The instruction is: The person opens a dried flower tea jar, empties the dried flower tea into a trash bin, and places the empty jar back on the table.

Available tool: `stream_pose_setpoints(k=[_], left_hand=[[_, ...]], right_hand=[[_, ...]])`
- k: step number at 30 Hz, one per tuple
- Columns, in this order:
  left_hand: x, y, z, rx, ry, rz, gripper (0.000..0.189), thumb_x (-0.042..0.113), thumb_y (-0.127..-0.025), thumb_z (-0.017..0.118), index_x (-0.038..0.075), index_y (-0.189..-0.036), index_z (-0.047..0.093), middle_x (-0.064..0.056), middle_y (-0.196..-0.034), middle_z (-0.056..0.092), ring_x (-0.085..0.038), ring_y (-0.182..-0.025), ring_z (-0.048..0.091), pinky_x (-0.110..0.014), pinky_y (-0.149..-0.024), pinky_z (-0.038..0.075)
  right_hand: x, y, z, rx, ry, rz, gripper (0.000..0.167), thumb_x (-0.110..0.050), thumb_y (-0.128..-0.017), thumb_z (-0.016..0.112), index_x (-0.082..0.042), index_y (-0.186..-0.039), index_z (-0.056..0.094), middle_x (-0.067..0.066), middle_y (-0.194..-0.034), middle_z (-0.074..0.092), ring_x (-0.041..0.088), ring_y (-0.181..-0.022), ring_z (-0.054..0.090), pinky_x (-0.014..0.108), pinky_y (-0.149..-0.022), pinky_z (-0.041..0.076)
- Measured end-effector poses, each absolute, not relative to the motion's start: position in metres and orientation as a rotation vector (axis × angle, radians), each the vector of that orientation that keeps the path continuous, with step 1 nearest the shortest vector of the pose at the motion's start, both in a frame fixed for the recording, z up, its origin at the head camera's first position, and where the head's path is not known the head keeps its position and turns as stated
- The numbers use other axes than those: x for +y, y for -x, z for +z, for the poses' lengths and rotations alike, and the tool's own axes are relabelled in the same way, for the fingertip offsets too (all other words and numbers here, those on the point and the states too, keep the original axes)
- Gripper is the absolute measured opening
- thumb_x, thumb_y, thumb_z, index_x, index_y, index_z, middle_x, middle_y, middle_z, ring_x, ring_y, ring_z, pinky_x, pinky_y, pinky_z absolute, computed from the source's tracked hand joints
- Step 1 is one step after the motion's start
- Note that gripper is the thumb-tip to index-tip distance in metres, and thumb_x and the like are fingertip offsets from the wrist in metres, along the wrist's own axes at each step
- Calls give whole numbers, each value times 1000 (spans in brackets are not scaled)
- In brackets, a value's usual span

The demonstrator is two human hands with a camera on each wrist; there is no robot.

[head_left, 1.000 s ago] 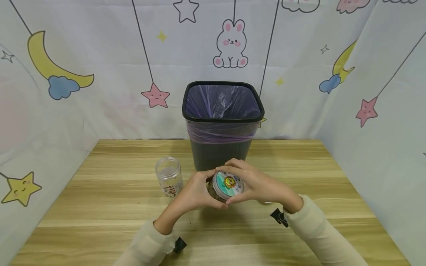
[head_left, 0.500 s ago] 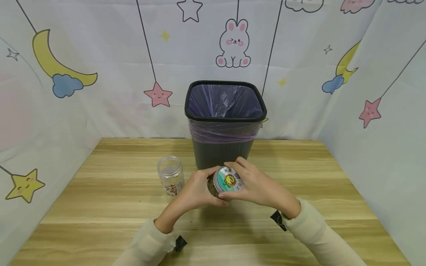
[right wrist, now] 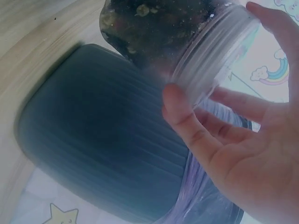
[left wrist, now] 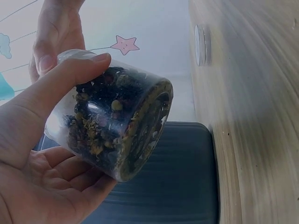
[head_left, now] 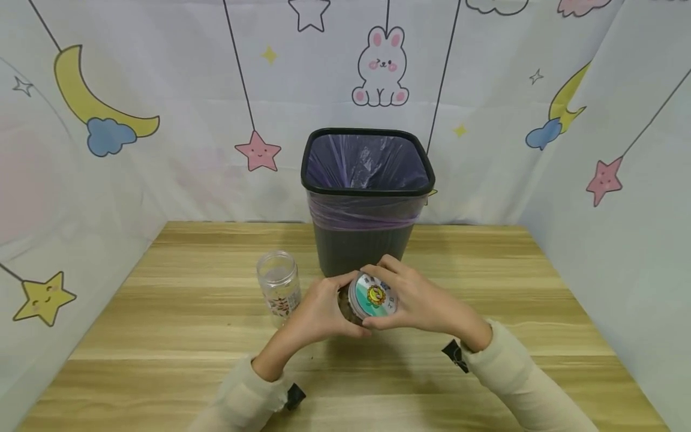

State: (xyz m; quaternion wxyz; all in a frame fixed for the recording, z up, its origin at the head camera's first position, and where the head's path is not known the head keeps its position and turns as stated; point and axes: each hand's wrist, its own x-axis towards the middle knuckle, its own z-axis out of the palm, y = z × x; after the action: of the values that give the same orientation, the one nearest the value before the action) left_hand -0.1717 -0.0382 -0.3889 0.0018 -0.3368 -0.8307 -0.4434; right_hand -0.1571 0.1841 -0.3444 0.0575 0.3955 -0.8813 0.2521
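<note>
A clear jar of dried flower tea [left wrist: 110,114] is held tilted above the table, in front of the bin. My left hand [head_left: 322,309] grips the jar's body, thumb on one side and fingers on the other. Around the jar's lid [head_left: 376,295], which has a sunflower label, my right hand [head_left: 418,297] has its thumb and fingers curled. In the right wrist view the ridged rim of the lid sits on the jar. An uncovered clear jar [head_left: 278,285] with a printed side stands on the table, left of my left hand.
A dark bin [head_left: 361,243] with a purple liner [head_left: 367,210] stands behind my hands. A round lid-like disc [left wrist: 201,45] lies on the wooden table [head_left: 162,336]; my right hand hides it in the head view. Printed cloth [head_left: 205,108] hangs behind and beside the table.
My right hand has shifted its grip slightly around the lid, and the label's angle has changed a little. The left hand keeps its hold on the jar. The head view has shifted slightly.
</note>
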Motion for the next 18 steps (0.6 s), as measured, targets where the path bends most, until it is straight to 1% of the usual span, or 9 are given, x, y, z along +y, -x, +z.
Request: stream_pose_setpoints(k=[6,9,11,14,16,18], left_hand=[[-36,173,-390,-2597,1068,-1395,98,26,-59,97,0,-142,52,-6,-123,67,-13,-105,65,-29,-87,55],[-35,173,-390,-2600,1066,-1401,98,24,-59,98,0,-142,52,-7,-124,67,-14,-106,64,-31,-88,54],[-33,172,-389,-2598,1055,-1404,95,23,-59,98,1,-141,54,-6,-123,66,-14,-107,63,-32,-90,53],[-31,171,-390,-2576,1042,-1405,89,20,-59,98,4,-137,57,-4,-120,66,-14,-104,63,-34,-89,53],[-30,170,-389,-2561,1030,-1392,87,19,-59,98,5,-135,59,-4,-119,66,-15,-103,63,-34,-89,54],[-29,170,-389,-2555,1027,-1375,85,18,-58,98,5,-134,60,-4,-118,67,-15,-102,63,-35,-88,54]], right_hand=[[189,159,-340,-2684,-1275,779,77,-39,-77,86,-11,-141,54,-1,-115,50,11,-95,52,27,-80,53],[190,159,-337,-2695,-1262,751,77,-43,-77,85,-11,-140,55,-1,-118,50,12,-98,52,29,-83,51],[189,157,-337,-2714,-1207,708,78,-48,-78,83,-10,-139,55,0,-117,50,12,-96,51,29,-82,51],[185,155,-337,-2771,-1082,619,83,-59,-80,76,-5,-139,54,1,-113,48,10,-89,51,26,-76,51],[182,154,-339,-2813,-1016,592,84,-62,-81,73,-3,-138,53,1,-110,49,9,-84,52,24,-71,51],[181,154,-340,-2829,-992,587,83,-61,-81,74,-2,-137,53,3,-109,51,10,-81,52,23,-68,51]])
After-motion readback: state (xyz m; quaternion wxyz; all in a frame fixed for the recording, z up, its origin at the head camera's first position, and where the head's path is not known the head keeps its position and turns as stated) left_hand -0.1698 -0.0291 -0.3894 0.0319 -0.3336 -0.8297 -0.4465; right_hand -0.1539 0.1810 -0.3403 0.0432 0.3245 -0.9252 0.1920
